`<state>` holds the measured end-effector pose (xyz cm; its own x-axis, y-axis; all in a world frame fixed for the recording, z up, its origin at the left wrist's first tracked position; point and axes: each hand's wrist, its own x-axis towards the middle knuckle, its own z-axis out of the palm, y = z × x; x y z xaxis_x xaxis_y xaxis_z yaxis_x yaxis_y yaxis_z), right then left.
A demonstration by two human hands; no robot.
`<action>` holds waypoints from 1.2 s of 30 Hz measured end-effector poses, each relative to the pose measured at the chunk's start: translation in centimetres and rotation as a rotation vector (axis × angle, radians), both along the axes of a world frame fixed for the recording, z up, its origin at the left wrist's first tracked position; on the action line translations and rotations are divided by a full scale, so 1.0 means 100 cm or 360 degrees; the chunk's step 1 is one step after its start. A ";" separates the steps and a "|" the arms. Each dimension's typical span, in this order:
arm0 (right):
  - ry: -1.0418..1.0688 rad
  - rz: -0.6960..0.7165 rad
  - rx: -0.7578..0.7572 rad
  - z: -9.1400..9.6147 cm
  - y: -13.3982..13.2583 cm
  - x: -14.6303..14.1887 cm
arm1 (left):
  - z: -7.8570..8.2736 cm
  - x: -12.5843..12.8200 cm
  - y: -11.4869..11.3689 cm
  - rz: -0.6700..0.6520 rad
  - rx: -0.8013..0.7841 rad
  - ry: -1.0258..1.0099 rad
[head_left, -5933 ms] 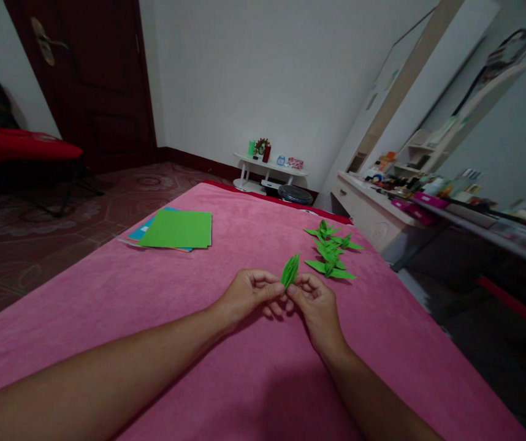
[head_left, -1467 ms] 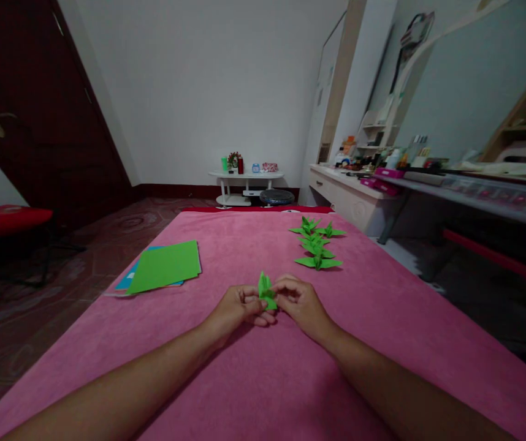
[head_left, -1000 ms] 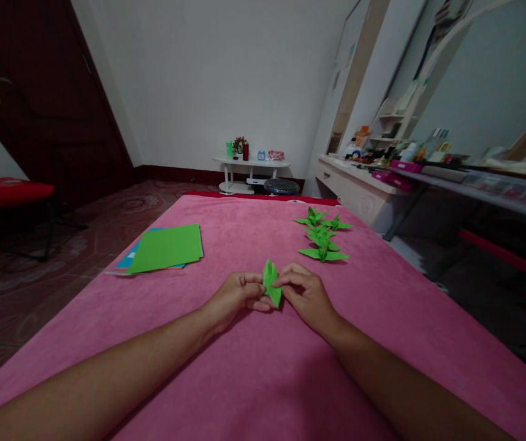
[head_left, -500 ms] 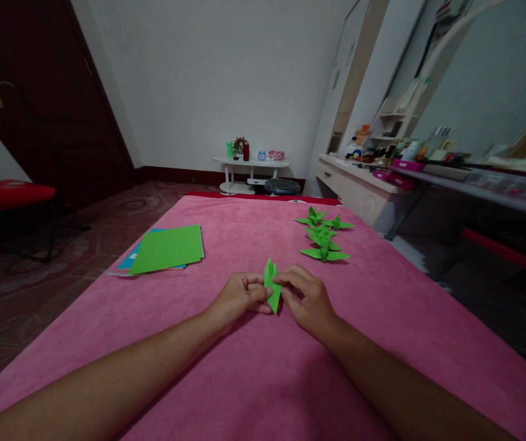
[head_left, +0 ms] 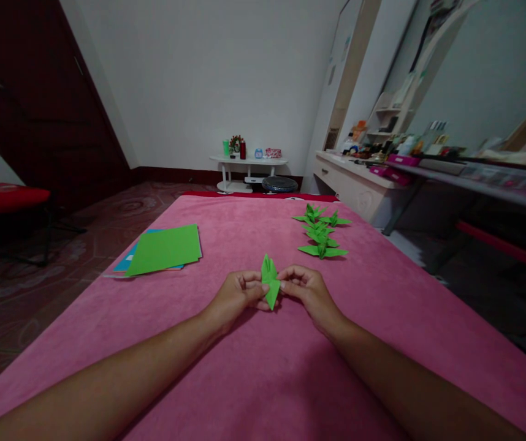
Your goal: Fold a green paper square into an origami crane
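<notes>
A folded piece of green origami paper (head_left: 270,283), narrow and pointed at top and bottom, stands between my hands just above the pink cloth (head_left: 226,373). My left hand (head_left: 241,293) grips its left side, thumb on the front face and fingers behind. With thumb and forefinger, my right hand (head_left: 306,288) pinches the right edge, where a small flap sticks out. Beyond my right hand lie several folded green paper cranes (head_left: 322,250), grouped close together with their wings spread.
On the left lies a stack of paper sheets (head_left: 166,250), green on top, blue below. A low white table (head_left: 249,161) with small items stands by the far wall. Along the right runs a cluttered white dresser (head_left: 350,174); a red seat (head_left: 8,199) is at far left.
My right thumb and forefinger have closed on the paper's right edge, and a flap there now points outward to the right. The whole view has shifted slightly.
</notes>
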<state>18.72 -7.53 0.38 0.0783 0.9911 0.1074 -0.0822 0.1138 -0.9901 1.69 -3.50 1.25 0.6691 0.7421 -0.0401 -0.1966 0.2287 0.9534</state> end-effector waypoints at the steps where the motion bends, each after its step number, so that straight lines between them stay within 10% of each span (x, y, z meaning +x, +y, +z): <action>1: 0.0009 0.0008 0.0008 0.000 0.000 0.000 | 0.000 0.000 0.000 0.0002 0.0013 0.0008; 17: 0.0039 0.0307 0.0040 0.011 -0.005 -0.002 | 0.001 0.001 -0.003 0.0042 0.0057 0.0005; 31: -0.0754 -0.0234 0.0361 0.004 -0.009 -0.014 | 0.004 0.006 -0.002 0.0074 0.0097 0.0150; 36: -0.0571 -0.0231 0.0282 0.004 -0.008 -0.014 | 0.002 0.003 0.002 0.0000 -0.0018 0.0134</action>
